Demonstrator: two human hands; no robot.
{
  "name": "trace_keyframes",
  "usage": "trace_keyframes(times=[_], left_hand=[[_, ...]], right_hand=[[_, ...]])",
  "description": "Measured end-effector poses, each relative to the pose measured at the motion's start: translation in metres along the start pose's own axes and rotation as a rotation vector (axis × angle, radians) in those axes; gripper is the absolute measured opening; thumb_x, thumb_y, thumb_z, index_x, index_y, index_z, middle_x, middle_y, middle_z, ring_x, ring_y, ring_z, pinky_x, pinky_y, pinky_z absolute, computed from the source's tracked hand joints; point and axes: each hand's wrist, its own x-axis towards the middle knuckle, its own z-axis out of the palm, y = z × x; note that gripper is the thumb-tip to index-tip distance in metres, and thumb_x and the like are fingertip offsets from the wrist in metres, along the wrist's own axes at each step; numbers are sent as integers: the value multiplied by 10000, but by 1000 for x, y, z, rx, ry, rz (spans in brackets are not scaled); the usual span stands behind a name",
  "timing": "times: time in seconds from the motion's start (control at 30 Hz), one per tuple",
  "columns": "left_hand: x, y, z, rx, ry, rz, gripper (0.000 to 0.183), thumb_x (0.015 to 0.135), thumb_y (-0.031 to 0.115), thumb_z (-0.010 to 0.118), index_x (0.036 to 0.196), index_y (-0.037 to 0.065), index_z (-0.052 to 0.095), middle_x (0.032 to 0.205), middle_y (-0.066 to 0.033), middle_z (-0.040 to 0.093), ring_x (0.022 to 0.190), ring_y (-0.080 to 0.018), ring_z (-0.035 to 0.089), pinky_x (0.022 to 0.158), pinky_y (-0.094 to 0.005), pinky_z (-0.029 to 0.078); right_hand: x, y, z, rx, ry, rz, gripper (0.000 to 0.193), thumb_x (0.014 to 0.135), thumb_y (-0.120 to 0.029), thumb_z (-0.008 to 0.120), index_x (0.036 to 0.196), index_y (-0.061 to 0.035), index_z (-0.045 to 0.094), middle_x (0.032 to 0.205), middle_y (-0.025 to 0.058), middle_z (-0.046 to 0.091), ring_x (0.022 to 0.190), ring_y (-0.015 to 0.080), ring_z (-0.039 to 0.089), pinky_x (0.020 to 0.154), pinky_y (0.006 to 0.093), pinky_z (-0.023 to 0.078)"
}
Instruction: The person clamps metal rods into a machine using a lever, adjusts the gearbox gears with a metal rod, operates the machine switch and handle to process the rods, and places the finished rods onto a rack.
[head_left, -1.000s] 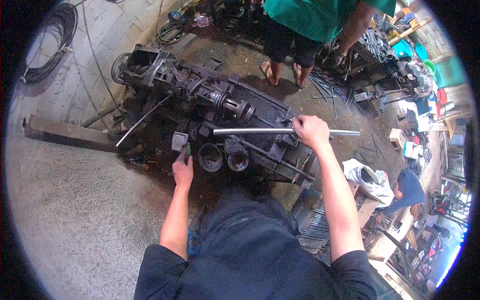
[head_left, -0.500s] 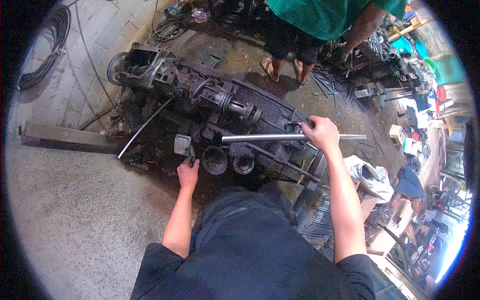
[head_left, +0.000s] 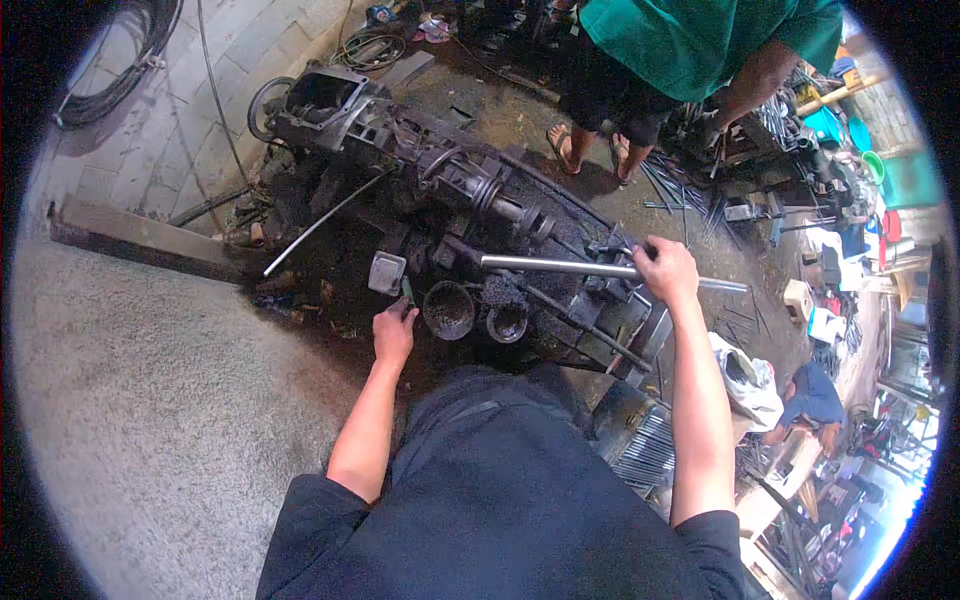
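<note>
My right hand grips a long shiny steel rod that lies level across a black, greasy machine. My left hand is closed on a small green-handled tool next to a grey square metal piece. Two dark round cups stand between my hands at the machine's near edge.
A person in a green shirt stands beyond the machine in sandals. A steel beam lies on the concrete at the left. A coil of black cable hangs top left. Metal rods and tools clutter the right side.
My right hand has slid to the right along with the steel rod. My left hand has stayed by the green-handled tool, shifting slightly toward me.
</note>
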Motion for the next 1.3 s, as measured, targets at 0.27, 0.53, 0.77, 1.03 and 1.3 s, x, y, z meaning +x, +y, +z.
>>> trace_keyframes(times=[0.27,0.53,0.77,1.03,1.3], left_hand=[[-1,0,-4,4,-45,34,306,828,127,658,1072,-57,647,1013,-238,658,932,-360,652,798,-392,509],[1,-9,4,-92,-45,-10,321,823,145,669,1090,-32,651,992,-240,656,925,-368,646,780,-401,503],[7,10,-8,-6,-142,-105,335,825,163,677,1110,-11,651,942,-249,655,876,-388,642,735,-419,491],[6,4,-1,-54,-80,-36,341,832,160,668,1126,-10,637,906,-266,640,849,-388,643,697,-408,485],[5,1,4,-61,-18,41,336,834,151,660,1128,-11,633,874,-264,637,821,-378,654,679,-391,494]], right_hand=[[0,-7,5,24,-48,-26,342,801,-402,584,905,-98,701,872,169,679,860,372,640,775,473,510],[1,-2,10,22,-15,-29,364,793,-397,591,999,-119,700,911,205,672,887,382,639,800,475,506],[4,-3,9,22,-31,18,399,763,-397,603,1018,-103,689,890,210,671,880,378,642,797,470,510],[5,-2,11,39,22,12,382,746,-389,613,999,-114,688,877,202,674,866,377,646,785,471,516],[5,-6,7,70,53,11,331,740,-372,621,947,-122,684,821,190,674,803,376,654,731,467,528]])
